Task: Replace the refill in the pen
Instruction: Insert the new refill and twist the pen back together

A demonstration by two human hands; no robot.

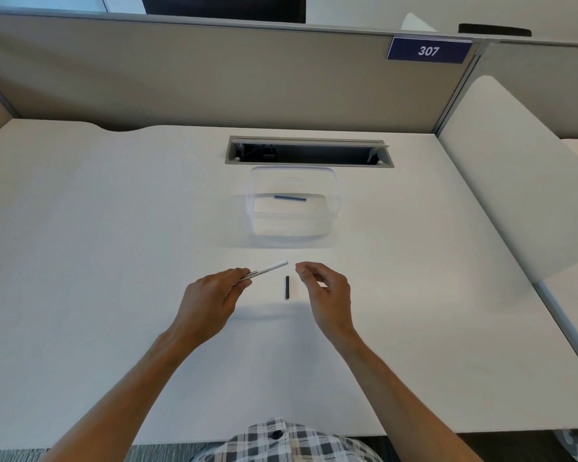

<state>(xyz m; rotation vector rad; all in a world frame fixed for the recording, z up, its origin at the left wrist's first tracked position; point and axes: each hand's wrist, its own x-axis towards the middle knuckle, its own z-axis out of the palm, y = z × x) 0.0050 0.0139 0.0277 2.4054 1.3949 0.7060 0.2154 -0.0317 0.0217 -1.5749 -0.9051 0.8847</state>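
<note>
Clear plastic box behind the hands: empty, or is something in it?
Not empty. The clear box has no lid and holds one blue refill, lying flat on its bottom.

Lighting bright, even, diffuse from overhead; soft faint shadows beneath the hands on the white desk [114, 228]; no harsh glare; wide-angle bowing of the partition [214, 78] edges; clear container [294, 225] slightly motion-blurred, otherwise sharp.

The white pen barrel [267, 270] with black lettering slants up out of the left hand [211, 300], its open end just short of the right hand's [327, 295] fingertips, a short black piece [286, 287], perhaps the cap, lies below between both hands, and a blue refill [290, 198] rests well beyond them.
</note>
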